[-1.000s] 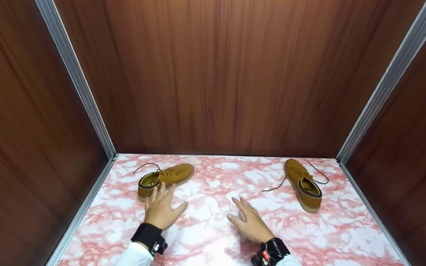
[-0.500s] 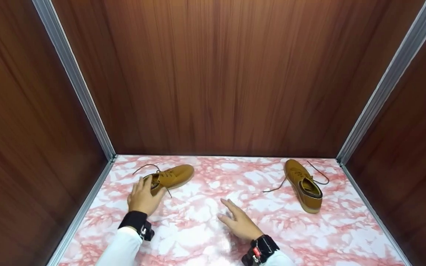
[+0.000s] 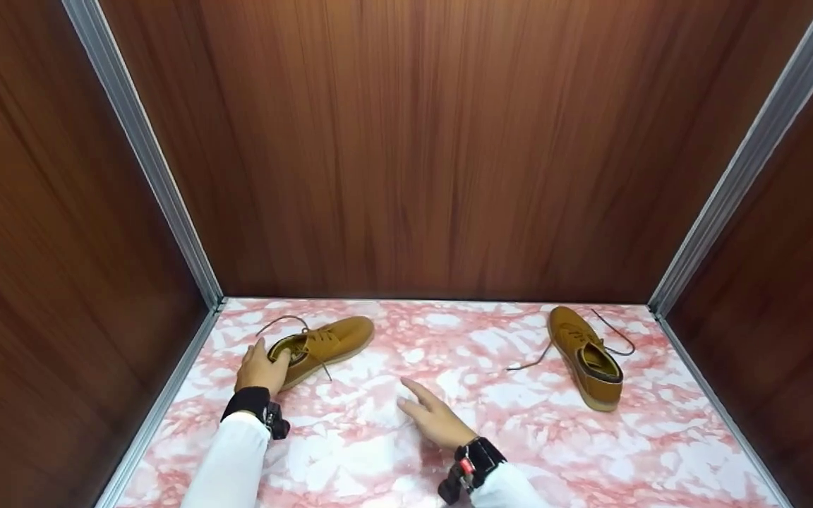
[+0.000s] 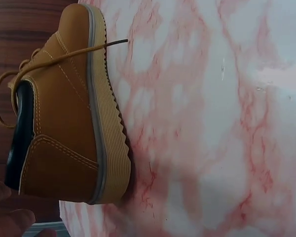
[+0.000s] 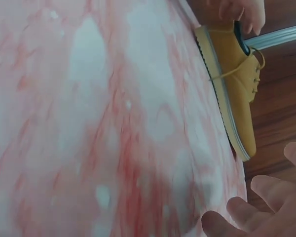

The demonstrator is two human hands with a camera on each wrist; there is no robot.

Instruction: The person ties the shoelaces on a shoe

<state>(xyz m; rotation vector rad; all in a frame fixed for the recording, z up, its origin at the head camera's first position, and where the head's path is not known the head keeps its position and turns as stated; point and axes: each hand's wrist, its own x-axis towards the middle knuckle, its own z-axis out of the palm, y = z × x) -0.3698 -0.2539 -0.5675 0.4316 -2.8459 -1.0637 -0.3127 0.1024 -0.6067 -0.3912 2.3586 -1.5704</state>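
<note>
Beside the heel of a tan lace-up shoe [image 3: 339, 339] on the left is my left hand [image 3: 260, 368]. Its thumb reaches over the shoe's opening and the other fingers lie around the back of the heel. In the left wrist view, fingertips [image 4: 12, 221] show near the heel collar with a gap to the heel; firm contact cannot be made out. That shoe sits upright, toe pointing right and away, laces loose. My right hand [image 3: 436, 418] hovers over the middle with fingers spread, holding nothing. Its matching shoe [image 3: 586, 360] stands farther right, heel towards me.
Both shoes are on a pink-and-white marbled surface [image 3: 420, 331]. Brown wood-grain panels [image 3: 413, 155] enclose it at the back and sides, with grey metal strips [image 3: 152, 155] along the corners. Loose lace ends trail beside each shoe.
My left hand has moved left from the near side of the left shoe to behind its heel. The right hand has drifted slightly left. Both shoes stay in place.
</note>
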